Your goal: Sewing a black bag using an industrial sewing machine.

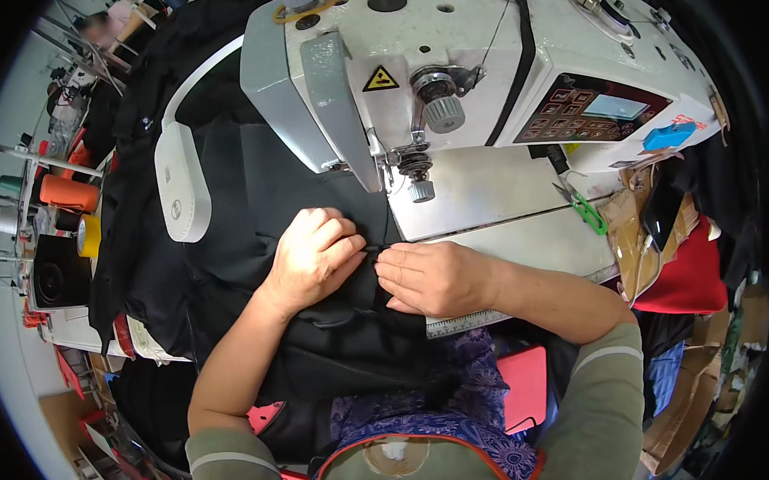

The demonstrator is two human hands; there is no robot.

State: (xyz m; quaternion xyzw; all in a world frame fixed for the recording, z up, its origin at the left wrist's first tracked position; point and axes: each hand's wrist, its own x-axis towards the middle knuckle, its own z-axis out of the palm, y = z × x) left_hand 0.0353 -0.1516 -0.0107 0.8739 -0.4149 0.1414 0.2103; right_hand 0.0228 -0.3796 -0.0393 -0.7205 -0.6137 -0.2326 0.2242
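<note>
Sewing table point(530, 244): black cloth point(266, 189) between left grip point(316, 253), right grip point(433, 276); fingers closed, pinching edge.

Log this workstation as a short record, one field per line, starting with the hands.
Left hand: pinching the black cloth near its edge
Right hand: at the same edge, close beside the left
Cloth: spread left of the hands and down toward the lap
Machine: white, beyond the hands
Cloth under presser foot: cannot tell
Lamp: white, on a bent arm, left of the machine
Snips: green-handled, lying right of the hands
</note>
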